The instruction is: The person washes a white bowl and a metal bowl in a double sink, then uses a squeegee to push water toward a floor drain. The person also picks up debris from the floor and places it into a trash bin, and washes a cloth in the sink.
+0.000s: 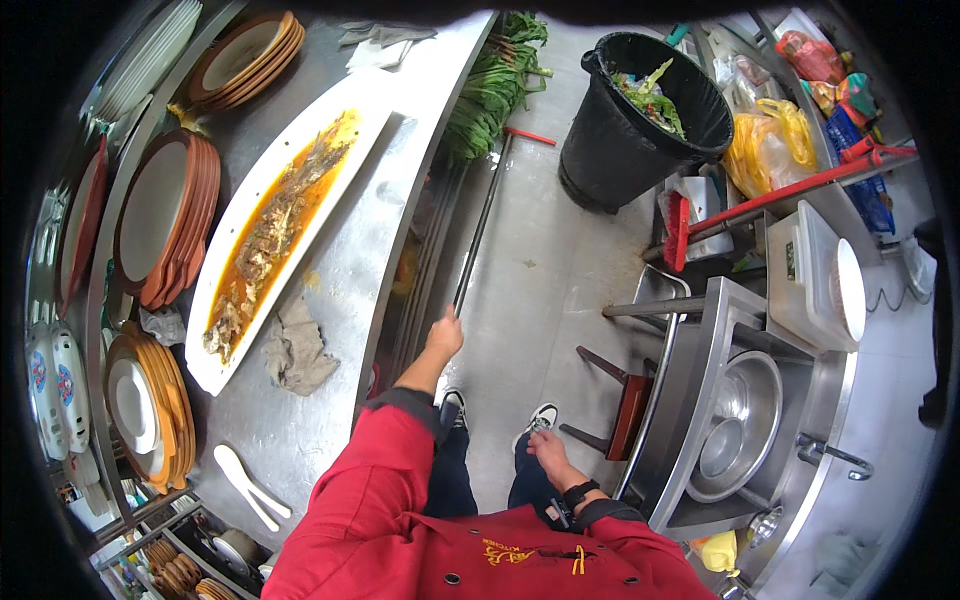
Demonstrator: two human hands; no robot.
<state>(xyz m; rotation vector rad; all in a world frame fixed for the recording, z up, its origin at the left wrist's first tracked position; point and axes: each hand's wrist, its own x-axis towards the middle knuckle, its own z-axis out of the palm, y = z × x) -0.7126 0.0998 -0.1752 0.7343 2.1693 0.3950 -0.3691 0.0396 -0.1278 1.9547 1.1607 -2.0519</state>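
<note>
My left hand [445, 335] grips the dark pole of a long-handled floor squeegee [484, 225], whose narrow red head rests on the wet floor beyond. Close by the pole, bunches of leafy green vegetables [487, 90] show beneath the edge of a steel counter [360, 247]. My right hand [550, 454] hangs in front of my thigh, fingers loosely bent and apart, with nothing seen in it. On the counter to my left is a long white platter [225, 247] of cooked fish in orange sauce. A crumpled grey cloth [300, 349] lies beside it.
A black waste bin [637, 120] with vegetable scraps stands ahead. To the right are a red-headed brush [677, 232], a small wooden stool [628, 416] and a steel sink [694, 517] holding metal basins [739, 424]. Stacked rimmed plates [161, 210] line the counter's left side.
</note>
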